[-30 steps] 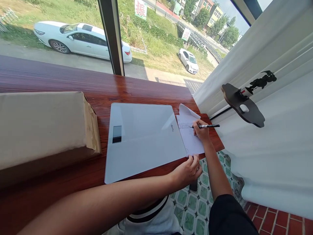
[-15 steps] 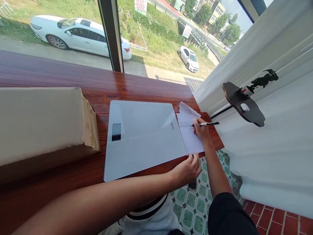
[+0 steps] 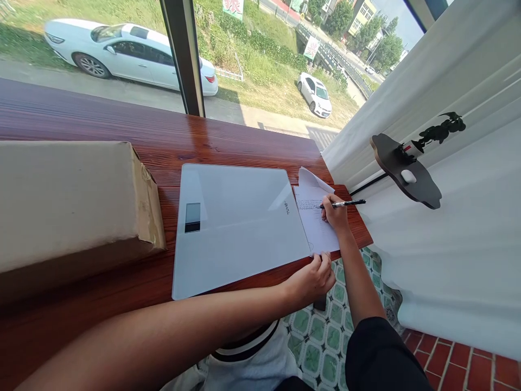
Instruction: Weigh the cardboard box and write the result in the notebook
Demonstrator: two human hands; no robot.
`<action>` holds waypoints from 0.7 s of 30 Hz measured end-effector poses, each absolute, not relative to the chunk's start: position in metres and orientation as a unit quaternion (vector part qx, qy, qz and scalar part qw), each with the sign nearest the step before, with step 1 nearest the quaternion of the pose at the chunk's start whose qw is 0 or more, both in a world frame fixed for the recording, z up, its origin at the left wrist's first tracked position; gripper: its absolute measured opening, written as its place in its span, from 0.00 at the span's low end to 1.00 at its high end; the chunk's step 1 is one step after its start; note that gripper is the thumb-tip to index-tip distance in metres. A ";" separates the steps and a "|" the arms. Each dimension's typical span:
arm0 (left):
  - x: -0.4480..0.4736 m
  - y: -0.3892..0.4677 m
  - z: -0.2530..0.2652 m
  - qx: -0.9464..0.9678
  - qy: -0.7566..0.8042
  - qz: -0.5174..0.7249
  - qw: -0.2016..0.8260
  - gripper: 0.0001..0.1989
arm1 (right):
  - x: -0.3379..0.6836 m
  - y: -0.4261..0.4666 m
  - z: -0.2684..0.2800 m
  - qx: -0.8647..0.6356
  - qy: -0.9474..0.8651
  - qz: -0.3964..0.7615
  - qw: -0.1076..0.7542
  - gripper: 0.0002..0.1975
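A black pen (image 3: 348,203) is gripped in my right hand (image 3: 336,213), its tip down on the written lines of a notepad (image 3: 321,233). The pad's top sheet is folded back and curls up at the far end. My left hand (image 3: 315,278) is at the pad's near edge, over the table edge, with fingers curled closed; what they pinch, if anything, I cannot make out. Directly left of the pad, a flat pale glass scale (image 3: 240,228) with a small display lies on the table.
A large cardboard box (image 3: 73,201) stands on the dark red wooden table (image 3: 252,138) at the left. Right of the table, a small dark shelf (image 3: 401,168) with a plant ornament (image 3: 442,130) sits before a white curtain (image 3: 459,260). A window post (image 3: 185,60) rises behind.
The view has shifted very slightly. Both hands keep nearly the same positions, with the pen still on the paper.
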State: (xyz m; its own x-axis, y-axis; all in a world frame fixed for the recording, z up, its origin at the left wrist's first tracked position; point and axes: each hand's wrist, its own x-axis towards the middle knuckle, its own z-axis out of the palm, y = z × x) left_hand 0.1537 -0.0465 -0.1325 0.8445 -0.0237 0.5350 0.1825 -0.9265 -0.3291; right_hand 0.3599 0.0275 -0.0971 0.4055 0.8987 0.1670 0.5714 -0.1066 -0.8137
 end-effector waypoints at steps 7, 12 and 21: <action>0.153 -0.046 -0.131 -0.944 -0.040 -0.274 0.182 0.15 | 0.360 0.028 -0.096 -0.727 -0.500 0.201 0.426 0.17; 0.152 -0.046 -0.131 -0.944 -0.039 -0.267 0.188 0.16 | 0.360 0.027 -0.097 -0.722 -0.502 0.202 0.431 0.18; 0.153 -0.047 -0.133 -0.941 -0.046 -0.277 0.190 0.16 | 0.358 0.028 -0.096 -0.732 -0.480 0.208 0.436 0.17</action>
State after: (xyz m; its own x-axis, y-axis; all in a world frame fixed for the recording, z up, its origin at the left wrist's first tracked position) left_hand 0.1535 -0.0471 -0.1335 0.8429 -0.0191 0.5377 0.1907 -0.9239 -0.3317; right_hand 0.3582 0.0281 -0.0963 0.4517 0.8849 0.1138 0.5218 -0.1586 -0.8382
